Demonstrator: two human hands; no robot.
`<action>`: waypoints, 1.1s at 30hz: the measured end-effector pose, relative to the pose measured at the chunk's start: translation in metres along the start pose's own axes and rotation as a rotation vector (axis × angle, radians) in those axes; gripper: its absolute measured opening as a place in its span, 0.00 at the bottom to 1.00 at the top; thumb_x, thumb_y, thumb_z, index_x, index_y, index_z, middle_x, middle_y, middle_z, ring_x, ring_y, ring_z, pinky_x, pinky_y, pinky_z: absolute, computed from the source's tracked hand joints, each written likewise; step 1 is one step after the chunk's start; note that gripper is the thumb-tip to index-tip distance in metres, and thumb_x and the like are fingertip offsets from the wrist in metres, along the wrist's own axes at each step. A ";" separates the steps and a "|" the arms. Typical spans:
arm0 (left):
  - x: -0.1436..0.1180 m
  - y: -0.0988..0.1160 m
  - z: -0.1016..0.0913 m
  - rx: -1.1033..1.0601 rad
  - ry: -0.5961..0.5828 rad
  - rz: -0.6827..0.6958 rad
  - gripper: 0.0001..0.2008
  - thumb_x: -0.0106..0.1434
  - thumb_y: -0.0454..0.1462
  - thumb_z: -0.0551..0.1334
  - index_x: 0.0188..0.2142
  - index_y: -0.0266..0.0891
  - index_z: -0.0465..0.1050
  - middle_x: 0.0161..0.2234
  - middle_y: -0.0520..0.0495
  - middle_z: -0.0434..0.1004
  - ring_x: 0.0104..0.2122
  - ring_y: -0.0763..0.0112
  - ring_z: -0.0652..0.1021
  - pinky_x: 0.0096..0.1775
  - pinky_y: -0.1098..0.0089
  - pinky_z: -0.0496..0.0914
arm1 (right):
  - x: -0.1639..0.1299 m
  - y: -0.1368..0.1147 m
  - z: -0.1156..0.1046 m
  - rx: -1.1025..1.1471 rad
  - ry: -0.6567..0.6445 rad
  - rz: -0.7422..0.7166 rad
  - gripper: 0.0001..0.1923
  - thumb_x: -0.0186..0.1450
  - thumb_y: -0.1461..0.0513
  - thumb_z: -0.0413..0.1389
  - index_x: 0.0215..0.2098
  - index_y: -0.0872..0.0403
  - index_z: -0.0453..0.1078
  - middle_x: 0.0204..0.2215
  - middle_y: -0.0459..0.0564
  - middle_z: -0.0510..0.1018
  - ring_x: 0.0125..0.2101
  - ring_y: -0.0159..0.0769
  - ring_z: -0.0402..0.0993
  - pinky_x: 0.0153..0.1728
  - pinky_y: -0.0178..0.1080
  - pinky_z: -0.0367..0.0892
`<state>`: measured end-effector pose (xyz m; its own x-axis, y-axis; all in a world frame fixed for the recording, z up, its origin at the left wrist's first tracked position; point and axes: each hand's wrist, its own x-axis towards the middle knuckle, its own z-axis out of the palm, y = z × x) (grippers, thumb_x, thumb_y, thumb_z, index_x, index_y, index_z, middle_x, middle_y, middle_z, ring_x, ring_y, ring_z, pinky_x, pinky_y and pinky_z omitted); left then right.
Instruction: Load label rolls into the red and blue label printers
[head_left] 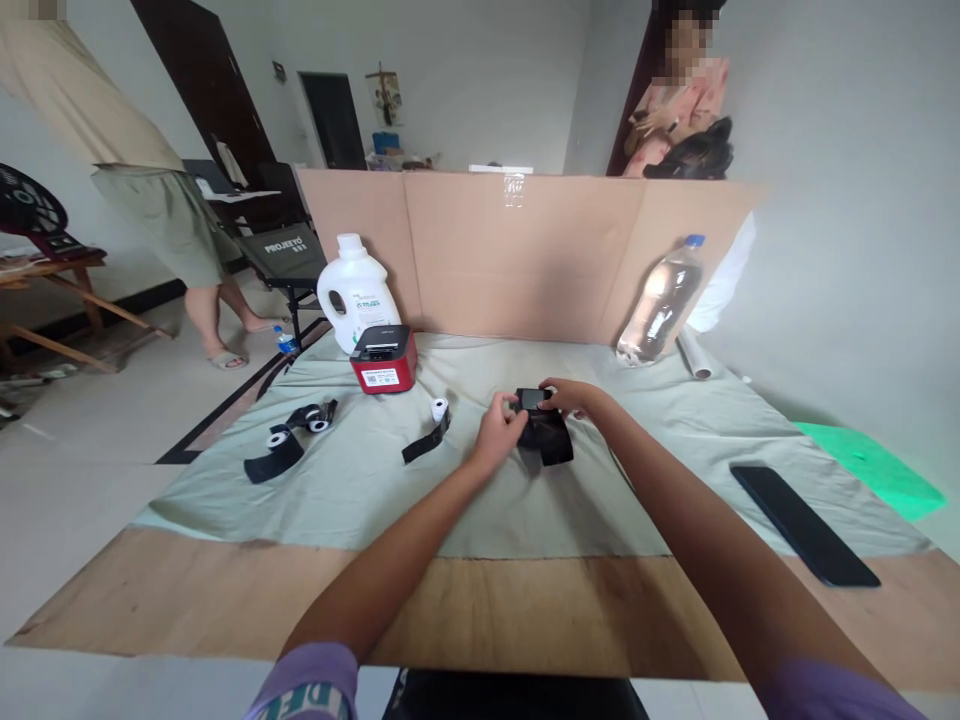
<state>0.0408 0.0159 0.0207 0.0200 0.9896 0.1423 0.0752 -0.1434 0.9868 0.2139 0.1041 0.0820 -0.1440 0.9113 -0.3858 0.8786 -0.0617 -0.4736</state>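
Observation:
My left hand (496, 432) and my right hand (571, 397) both grip a small black roll of ribbon (543, 430) at the middle of the pale green cloth (360, 490). Its loose black strip hangs down onto the cloth between the hands. To the left lie another roll with a black tail (429, 434) and a pair of rolls joined by a black strip (292, 437). A red and black label printer (383, 359) stands further back left.
A white detergent jug (356, 290) stands behind the printer. A clear plastic bottle (661, 300) leans on the cardboard screen (517, 250). A black phone (802, 522) lies at the right. One person stands far left, another behind the screen.

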 end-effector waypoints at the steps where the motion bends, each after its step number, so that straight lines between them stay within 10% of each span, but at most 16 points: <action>1: 0.014 0.003 -0.005 0.025 -0.019 -0.066 0.18 0.58 0.37 0.66 0.48 0.39 0.69 0.17 0.63 0.59 0.18 0.78 0.62 0.25 0.77 0.56 | -0.002 0.004 0.001 0.026 -0.001 0.002 0.35 0.55 0.48 0.68 0.59 0.45 0.68 0.35 0.52 0.82 0.22 0.36 0.77 0.26 0.38 0.71; 8: 0.056 0.003 -0.023 -0.032 -0.374 -0.433 0.38 0.57 0.42 0.69 0.65 0.50 0.60 0.18 0.60 0.62 0.14 0.78 0.63 0.20 0.77 0.48 | -0.013 0.042 0.028 0.508 0.046 -0.116 0.44 0.59 0.45 0.64 0.69 0.48 0.58 0.31 0.45 0.76 0.20 0.29 0.67 0.22 0.33 0.62; 25: 0.052 0.000 -0.014 -0.062 -0.317 -0.456 0.34 0.59 0.40 0.67 0.64 0.52 0.61 0.17 0.61 0.58 0.14 0.79 0.63 0.20 0.78 0.47 | 0.002 0.066 0.057 1.016 0.067 -0.288 0.45 0.56 0.57 0.66 0.68 0.57 0.60 0.14 0.37 0.63 0.15 0.27 0.54 0.16 0.32 0.49; 33: 0.051 -0.009 -0.023 -0.074 -0.377 -0.354 0.38 0.60 0.45 0.69 0.67 0.49 0.58 0.17 0.60 0.59 0.16 0.78 0.63 0.21 0.77 0.48 | 0.003 0.070 0.058 1.049 0.061 -0.323 0.40 0.56 0.58 0.67 0.66 0.50 0.65 0.48 0.54 0.78 0.18 0.23 0.60 0.15 0.32 0.56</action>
<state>0.0183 0.0677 0.0208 0.3643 0.9036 -0.2256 0.0724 0.2141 0.9741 0.2483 0.0791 0.0013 -0.2496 0.9635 -0.0967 -0.0239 -0.1059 -0.9941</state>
